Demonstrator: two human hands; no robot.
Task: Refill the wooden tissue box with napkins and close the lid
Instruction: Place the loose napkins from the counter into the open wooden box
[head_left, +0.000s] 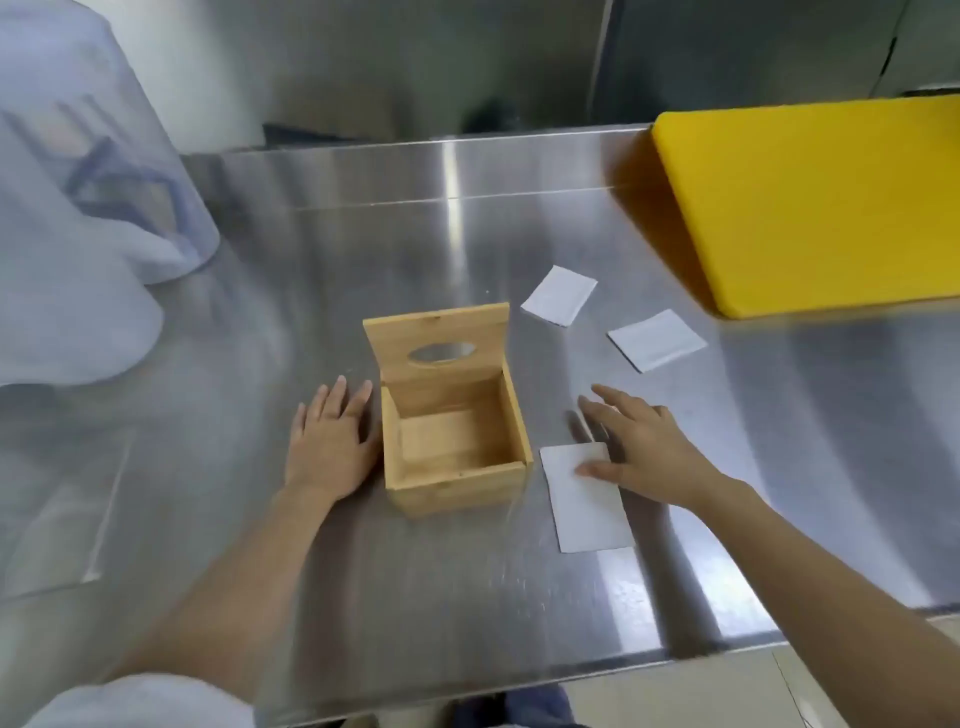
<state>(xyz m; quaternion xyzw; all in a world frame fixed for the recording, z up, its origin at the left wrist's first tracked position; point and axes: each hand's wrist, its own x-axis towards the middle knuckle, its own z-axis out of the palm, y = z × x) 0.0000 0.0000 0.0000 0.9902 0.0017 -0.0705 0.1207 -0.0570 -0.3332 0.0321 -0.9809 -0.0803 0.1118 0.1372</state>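
A wooden tissue box (457, 483) stands in the middle of the steel table, empty inside. Its hinged lid (441, 343), with an oval slot, stands open and upright at the back. My left hand (330, 441) lies flat on the table against the box's left side, fingers spread. My right hand (641, 447) hovers flat just right of the box, its thumb touching the top edge of a white napkin (587, 509). Two more white napkins (560, 295) (657, 339) lie farther back to the right.
A yellow cutting board (821, 202) fills the back right of the steel table (363, 234). A clear plastic container or cover (104, 171) stands at the back left. The table's front edge (571, 675) runs close to me.
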